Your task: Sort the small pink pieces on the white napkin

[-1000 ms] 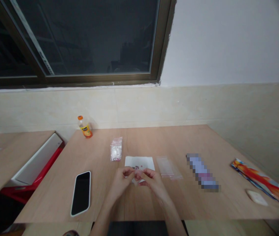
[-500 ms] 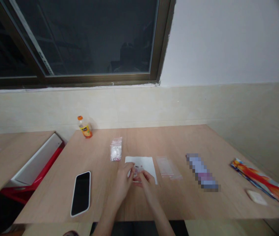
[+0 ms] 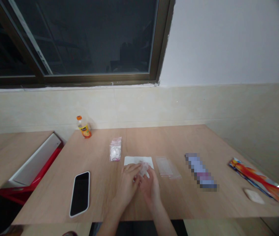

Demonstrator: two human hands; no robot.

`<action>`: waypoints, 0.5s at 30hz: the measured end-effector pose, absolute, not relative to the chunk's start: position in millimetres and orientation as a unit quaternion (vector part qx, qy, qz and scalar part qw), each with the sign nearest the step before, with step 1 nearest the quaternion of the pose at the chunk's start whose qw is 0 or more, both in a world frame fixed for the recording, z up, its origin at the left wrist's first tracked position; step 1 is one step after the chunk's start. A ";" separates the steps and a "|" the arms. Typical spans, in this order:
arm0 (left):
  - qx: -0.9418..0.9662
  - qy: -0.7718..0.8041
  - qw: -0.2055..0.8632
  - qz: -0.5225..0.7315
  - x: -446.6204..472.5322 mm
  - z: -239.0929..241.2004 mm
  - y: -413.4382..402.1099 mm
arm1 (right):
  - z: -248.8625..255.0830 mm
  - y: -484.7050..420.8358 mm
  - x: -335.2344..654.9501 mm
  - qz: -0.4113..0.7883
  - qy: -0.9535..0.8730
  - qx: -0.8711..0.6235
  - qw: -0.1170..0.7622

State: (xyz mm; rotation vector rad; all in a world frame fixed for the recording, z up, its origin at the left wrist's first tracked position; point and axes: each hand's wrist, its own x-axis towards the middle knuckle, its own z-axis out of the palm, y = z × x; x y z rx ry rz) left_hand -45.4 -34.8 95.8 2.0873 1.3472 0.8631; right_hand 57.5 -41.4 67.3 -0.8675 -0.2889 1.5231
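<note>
- Hands on my feed: the left hand [image 3: 128, 185] and the right hand [image 3: 150, 190] sit close together at the near middle of the wooden table [image 3: 55, 193], fingers angled in toward each other, a ring [image 3: 126, 169] showing on the left hand.
- Grip: a small clear plastic bag [image 3: 143, 169] lies between the two hands, with fingertips of the right hand against it and the left hand's fingers just beside it. From here I can't tell whether either hand is actually pinching it.
- Bag position: it sits over the near edge of a white sheet of paper [image 3: 137, 160], partly hidden by the fingers.
- Left of the paper: a stack of small zip bags [image 3: 115, 149] with pink-marked edges, and farther toward me a black-screened smartphone [image 3: 79, 194] in a white case.
- Right of the paper: a flat clear bag [image 3: 166, 167] with a pink strip, just beside it.
- Farther right: a pixelated strip-shaped item [image 3: 200, 172] I can't make out, an orange-red printed foil packet [image 3: 259, 179], and a pale bar [image 3: 253, 196].
- Far edge: an orange-capped juice bottle [image 3: 84, 127] stands upright at the wall.
</note>
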 end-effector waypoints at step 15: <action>0.192 0.468 0.571 0.647 -14.4 66.7 -37.0 | 72.0 -31.8 62.0 0.507 -0.157 -0.454 0.716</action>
